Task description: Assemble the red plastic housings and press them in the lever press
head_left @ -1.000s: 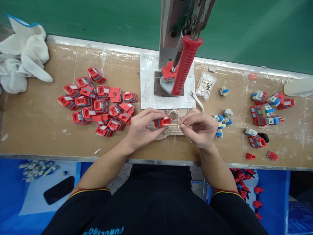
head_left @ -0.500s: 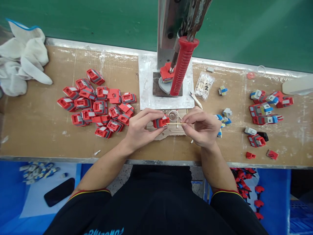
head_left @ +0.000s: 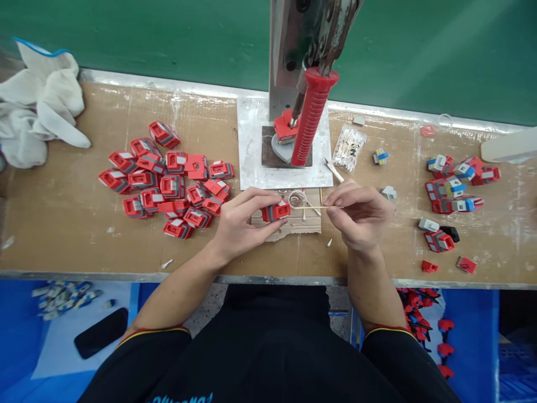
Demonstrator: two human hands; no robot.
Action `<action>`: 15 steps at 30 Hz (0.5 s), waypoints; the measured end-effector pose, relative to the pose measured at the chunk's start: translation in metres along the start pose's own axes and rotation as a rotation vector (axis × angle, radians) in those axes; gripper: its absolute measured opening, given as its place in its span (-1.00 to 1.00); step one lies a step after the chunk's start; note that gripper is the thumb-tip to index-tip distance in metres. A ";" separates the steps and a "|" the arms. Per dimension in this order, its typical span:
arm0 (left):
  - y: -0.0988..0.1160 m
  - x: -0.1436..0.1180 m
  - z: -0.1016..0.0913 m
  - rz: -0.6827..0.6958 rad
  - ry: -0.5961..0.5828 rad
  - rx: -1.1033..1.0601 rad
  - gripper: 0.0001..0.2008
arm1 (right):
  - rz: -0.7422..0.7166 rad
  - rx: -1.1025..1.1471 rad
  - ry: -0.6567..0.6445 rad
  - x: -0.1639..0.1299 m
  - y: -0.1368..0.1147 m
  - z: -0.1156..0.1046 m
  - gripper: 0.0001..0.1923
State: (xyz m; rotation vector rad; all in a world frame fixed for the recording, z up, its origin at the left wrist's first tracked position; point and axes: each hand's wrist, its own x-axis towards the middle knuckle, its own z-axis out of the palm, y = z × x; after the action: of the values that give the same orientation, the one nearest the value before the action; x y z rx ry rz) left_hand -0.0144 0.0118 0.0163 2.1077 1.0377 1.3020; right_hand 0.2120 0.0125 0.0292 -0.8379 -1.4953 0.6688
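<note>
The left hand (head_left: pixel 241 224) pinches a small red-and-grey plastic block (head_left: pixel 276 212) above the brown workbench (head_left: pixel 62 212). The right hand (head_left: pixel 361 215) grips a thin wooden stick (head_left: pixel 312 207) between fingertips, its tip just beside the block.

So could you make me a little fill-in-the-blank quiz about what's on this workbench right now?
1. The left hand holds a small red and ____ plastic part.
2. The right hand pinches a thin wooden ____, pointed at that part.
3. The pile of red parts lies to the person's ____.
4. The press lever has a ____ ribbed grip.

Missing words: grey; stick; left; red
</note>
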 end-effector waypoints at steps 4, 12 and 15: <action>0.000 -0.001 0.000 -0.018 -0.023 0.000 -0.78 | -0.007 0.004 -0.066 0.000 -0.001 0.002 -0.90; -0.002 -0.001 0.000 0.008 -0.015 0.002 -0.76 | 0.005 -0.005 -0.121 -0.003 0.001 0.005 -0.87; -0.002 -0.001 -0.001 0.017 -0.003 0.007 -0.76 | -0.005 0.013 -0.124 -0.002 0.001 0.002 -0.83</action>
State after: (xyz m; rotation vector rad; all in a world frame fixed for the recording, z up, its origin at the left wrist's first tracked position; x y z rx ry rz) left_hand -0.0162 0.0123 0.0149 2.1273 1.0262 1.3043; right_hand 0.2102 0.0113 0.0272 -0.7941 -1.6016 0.7370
